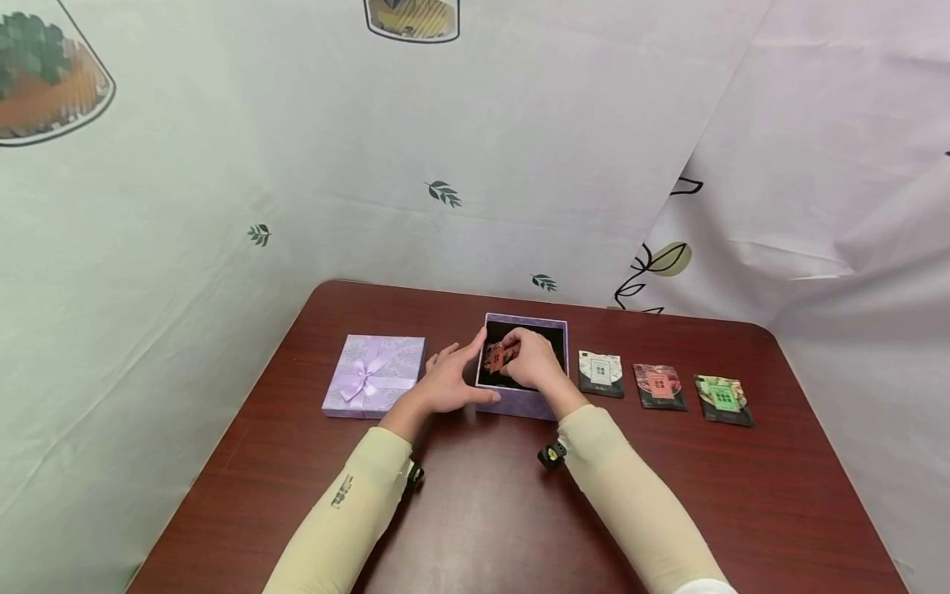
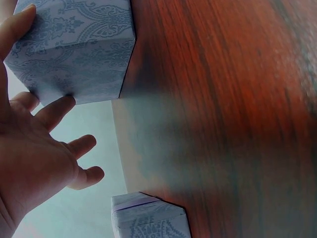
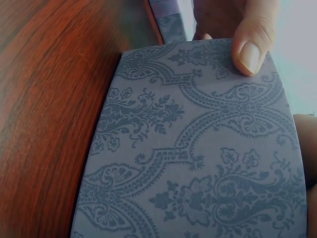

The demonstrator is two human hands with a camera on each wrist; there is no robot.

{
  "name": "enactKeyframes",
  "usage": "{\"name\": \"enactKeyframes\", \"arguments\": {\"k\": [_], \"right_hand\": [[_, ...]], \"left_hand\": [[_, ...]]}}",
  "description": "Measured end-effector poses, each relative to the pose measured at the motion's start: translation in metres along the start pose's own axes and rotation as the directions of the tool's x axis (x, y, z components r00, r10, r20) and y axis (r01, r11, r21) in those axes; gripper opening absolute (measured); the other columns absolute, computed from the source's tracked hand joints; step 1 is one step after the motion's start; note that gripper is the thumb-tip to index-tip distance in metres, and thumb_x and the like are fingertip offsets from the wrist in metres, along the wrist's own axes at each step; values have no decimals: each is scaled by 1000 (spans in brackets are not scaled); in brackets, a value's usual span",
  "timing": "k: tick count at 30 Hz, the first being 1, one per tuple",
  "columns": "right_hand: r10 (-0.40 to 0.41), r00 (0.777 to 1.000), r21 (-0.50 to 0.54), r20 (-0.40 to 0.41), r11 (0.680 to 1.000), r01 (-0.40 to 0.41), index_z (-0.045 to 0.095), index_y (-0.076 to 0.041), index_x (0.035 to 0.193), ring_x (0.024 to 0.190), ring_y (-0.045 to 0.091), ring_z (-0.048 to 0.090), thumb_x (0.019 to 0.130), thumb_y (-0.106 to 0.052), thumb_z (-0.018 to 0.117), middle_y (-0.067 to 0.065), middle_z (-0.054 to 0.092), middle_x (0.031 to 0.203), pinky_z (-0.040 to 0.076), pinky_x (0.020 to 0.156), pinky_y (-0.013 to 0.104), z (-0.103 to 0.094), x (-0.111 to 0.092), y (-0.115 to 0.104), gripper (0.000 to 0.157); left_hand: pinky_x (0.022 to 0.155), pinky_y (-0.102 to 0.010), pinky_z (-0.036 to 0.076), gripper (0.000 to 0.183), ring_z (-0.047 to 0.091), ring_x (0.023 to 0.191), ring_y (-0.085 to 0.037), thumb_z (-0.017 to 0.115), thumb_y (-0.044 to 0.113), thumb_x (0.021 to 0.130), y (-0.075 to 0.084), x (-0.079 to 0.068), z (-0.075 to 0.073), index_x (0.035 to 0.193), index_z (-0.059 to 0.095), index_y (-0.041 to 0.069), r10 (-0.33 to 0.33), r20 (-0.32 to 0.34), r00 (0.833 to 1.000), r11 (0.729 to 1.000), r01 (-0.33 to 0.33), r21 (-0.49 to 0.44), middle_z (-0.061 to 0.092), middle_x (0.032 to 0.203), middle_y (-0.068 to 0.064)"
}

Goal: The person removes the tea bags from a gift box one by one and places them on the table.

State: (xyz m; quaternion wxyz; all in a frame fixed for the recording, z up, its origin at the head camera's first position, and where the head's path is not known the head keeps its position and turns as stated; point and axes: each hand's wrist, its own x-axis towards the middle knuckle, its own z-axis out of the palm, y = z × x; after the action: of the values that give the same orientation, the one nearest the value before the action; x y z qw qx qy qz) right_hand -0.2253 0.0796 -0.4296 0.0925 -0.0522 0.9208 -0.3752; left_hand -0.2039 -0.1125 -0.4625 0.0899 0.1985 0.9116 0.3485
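Inside the purple patterned gift box (image 1: 517,403), lined in black, my right hand (image 1: 530,361) pinches a dark sachet with a red label (image 1: 496,356) at its right edge. In the right wrist view the box front hides the sachet and most of that hand. My left hand (image 1: 449,381) touches the box's left front corner, its fingers spread and mostly straight. The left wrist view shows the left thumb (image 2: 24,22) against the front wall and fingertips (image 2: 64,103) at the side wall.
The matching lid (image 1: 374,371) with a lilac ribbon bow lies left of the box. To the right, a white sachet (image 1: 600,373), a red sachet (image 1: 660,386) and a green sachet (image 1: 723,399) lie in a row on the brown table (image 1: 475,511). Printed cloth hangs behind.
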Motion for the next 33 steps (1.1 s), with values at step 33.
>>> {"name": "enactKeyframes", "arguments": {"k": [33], "right_hand": [[-89,983,3,-163,996,91,69,-7,113,86,25,62,79,-7,82,8,68,96,53,74,43,-11,-8,4,35]], "left_hand": [[108,-68,8,113,15,147,-41,80,56,79,3,-2,0,163,8,29,-22,14,1000,1000,22,-1,33,159,-2]]}}
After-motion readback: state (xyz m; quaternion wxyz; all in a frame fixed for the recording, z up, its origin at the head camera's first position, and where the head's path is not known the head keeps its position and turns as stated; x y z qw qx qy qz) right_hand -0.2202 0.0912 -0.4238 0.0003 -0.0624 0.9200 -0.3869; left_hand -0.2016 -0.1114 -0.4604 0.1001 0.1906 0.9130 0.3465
